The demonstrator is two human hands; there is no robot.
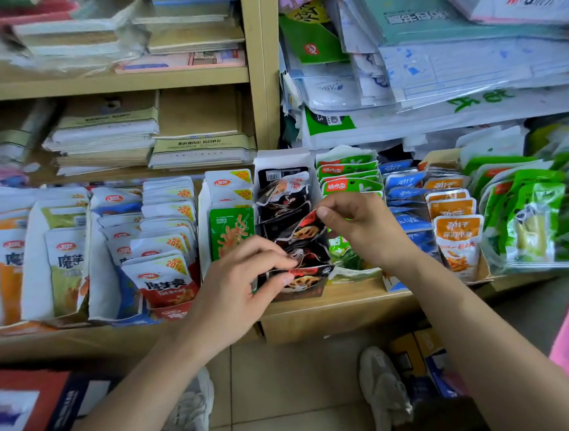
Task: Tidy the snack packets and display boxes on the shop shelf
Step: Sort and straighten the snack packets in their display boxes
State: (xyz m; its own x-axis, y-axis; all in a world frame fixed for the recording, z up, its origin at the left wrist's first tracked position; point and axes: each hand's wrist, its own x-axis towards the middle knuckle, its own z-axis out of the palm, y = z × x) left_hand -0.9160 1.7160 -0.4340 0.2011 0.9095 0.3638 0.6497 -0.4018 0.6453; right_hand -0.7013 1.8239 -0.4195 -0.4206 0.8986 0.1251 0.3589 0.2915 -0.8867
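Wooden shelf (332,307) across the whole width, cut off at both sides, crowded with open boxes of snack packets. Above, stacks of paper (105,136), blurred towards the top left, print mostly unreadable. At centre, a white box (281,159) of black packets, partly hidden behind the hands. Left hand (237,284) at the box front, thumb and fingers curled, pinching the front packet (305,279). Right hand (353,224) just above, fingertips pinching the corner of a raised packet (309,228), covering part of the green packets (347,178) next door. Far-right packets smeared by motion
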